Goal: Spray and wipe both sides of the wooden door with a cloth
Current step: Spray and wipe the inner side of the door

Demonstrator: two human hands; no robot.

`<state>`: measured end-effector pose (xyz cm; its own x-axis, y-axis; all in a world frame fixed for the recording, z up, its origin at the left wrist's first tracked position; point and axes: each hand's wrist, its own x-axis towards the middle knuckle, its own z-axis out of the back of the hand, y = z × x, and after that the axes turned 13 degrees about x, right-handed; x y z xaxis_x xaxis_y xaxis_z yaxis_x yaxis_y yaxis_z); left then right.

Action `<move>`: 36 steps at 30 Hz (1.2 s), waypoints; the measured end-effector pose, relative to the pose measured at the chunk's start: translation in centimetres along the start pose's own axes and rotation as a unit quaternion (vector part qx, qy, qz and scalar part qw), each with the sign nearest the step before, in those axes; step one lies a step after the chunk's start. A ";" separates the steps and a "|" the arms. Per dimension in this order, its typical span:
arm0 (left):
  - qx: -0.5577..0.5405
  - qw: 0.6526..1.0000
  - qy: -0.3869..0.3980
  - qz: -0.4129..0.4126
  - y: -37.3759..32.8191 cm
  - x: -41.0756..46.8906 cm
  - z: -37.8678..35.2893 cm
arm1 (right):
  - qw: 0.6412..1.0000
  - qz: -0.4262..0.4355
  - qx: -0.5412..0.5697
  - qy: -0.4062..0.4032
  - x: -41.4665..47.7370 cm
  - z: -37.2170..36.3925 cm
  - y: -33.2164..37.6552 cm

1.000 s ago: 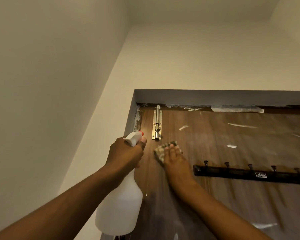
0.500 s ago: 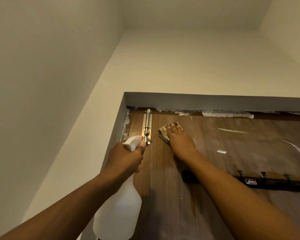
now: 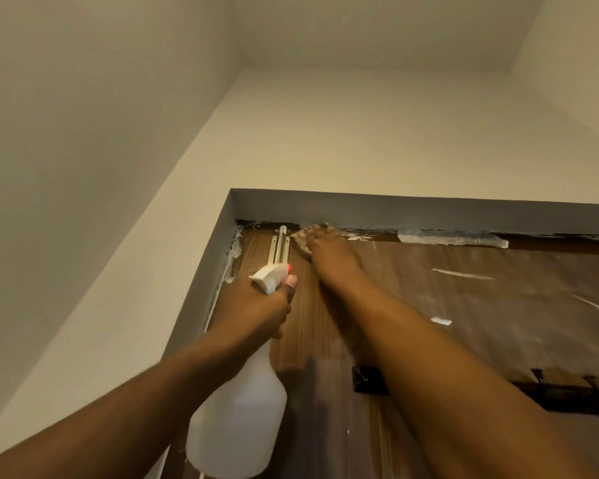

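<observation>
Grip first: the left hand [image 3: 256,305] is wrapped tight round the neck of the spray bottle [image 3: 237,426], with one fingertip up beside the white trigger head [image 3: 269,275]. The trigger head has a little red nozzle tip that points at the door. The bottle hangs below the fist, tilted a bit, just in front of the wooden door [image 3: 464,323] near its left edge. It's a plain milky-white plastic bottle, too cloudy for me to tell how much liquid is inside.

The right hand [image 3: 332,261] is flat with its fingers stretched out straight. It's pressing a checked cloth [image 3: 302,244] against the door right at the top edge, so it's pushing the cloth rather than clutching it. The cloth pokes out left of the fingers, just beside the silver slide bolt [image 3: 279,247].

Both arms reach up and forward. The right forearm crosses over the left end of the black hook rack [image 3: 567,395], which is fixed lower down the door and too blurred to read anything on it.

The door surface looks glossy, with white streaks [image 3: 462,274] here and there. A strip of whitish tape [image 3: 453,237] runs along the top, and white gunk [image 3: 235,250] sits in the top left corner by the grey door frame [image 3: 395,209]. Above that is cream wall [image 3: 360,133].
</observation>
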<state>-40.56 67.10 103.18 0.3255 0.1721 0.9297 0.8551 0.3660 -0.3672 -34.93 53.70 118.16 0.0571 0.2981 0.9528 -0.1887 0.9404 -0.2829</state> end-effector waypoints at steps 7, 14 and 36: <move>0.012 1.000 -0.004 -0.004 -1.7 2.9 -0.9 | 0.996 0.092 0.004 0.019 -5.6 0.2 -2.8; 0.071 0.997 0.003 -0.026 -2.3 3.4 -2.2 | 0.999 -0.034 -0.012 0.008 -0.3 1.4 -5.6; 0.042 0.998 0.025 -0.047 -9.5 -0.8 -11.2 | 0.999 0.019 -0.030 0.022 -11.8 5.7 -17.9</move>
<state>-44.38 53.25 106.22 0.2667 0.0884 0.9597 0.8466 0.4543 -0.2771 -37.84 32.38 112.67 0.0940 0.3390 0.9361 -0.1329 0.9361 -0.3257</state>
